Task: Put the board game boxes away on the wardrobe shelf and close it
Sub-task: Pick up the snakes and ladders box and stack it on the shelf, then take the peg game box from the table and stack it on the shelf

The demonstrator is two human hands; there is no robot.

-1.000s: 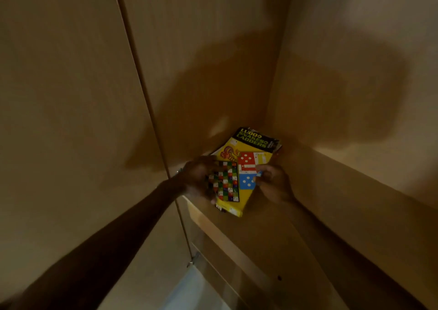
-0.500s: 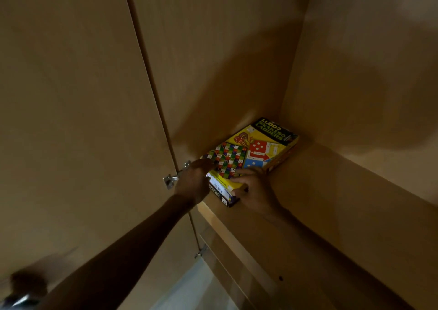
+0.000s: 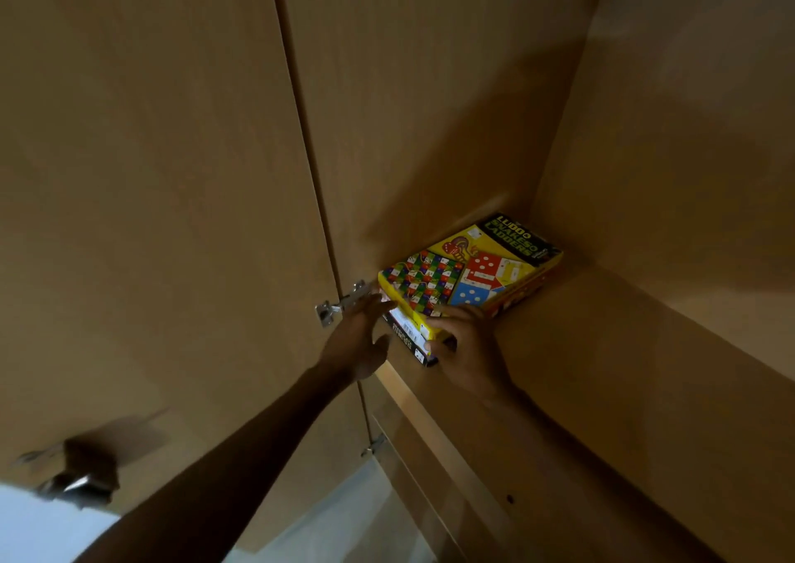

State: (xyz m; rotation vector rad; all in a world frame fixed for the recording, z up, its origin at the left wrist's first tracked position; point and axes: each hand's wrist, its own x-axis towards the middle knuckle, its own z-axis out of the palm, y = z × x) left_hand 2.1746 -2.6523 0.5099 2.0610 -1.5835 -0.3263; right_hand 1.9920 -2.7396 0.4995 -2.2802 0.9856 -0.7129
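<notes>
**Game boxes sitting on the wardrobe shelf, both hands at their near end**

The yellow Ludo and Snakes and Ladders box (image 3: 471, 268) is lying flat on the wardrobe shelf (image 3: 602, 369), pushed toward the back corner where the rear panel is meeting the side wall; it is resting on top of a darker box (image 3: 406, 339), whose black-and-white edge is showing beneath its near end. The right hand (image 3: 466, 347) is pressing against the near corner of the stack, fingers (image 3: 447, 319) lying on the yellow lid and thumb against the lower edge, so its grip is closing on the boxes. The left hand (image 3: 357, 339) is reaching in beside the stack with its fingers spread apart, gripping nothing, fingertips just beside the box end. A metal hinge (image 3: 340, 302) is sitting just behind the left hand, joining the open door (image 3: 150, 197) to the carcass; a blurred handle (image 3: 81, 472) is showing low on that door.
</notes>
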